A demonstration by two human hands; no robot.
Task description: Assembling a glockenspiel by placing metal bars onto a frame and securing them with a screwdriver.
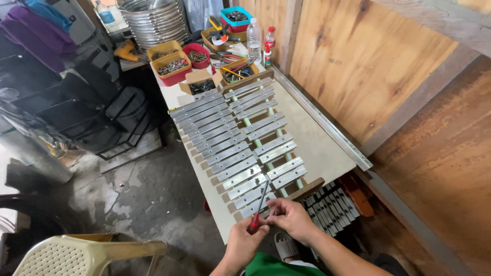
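Two hands work at the near end of the table (327, 153). Left hand (244, 239) has its fingers wrapped around a red-handled screwdriver (257, 212), whose tip meets the nearest metal bars (240, 148). Right hand (292, 217) pinches something too small to make out. Roughly two dozen bars lie in two rows on a wooden frame. One second set of bars (332, 207) sits below the table edge, partly hidden. Two bottles (261, 43) stand beside several trays of hardware (174, 64), their contents unclear.
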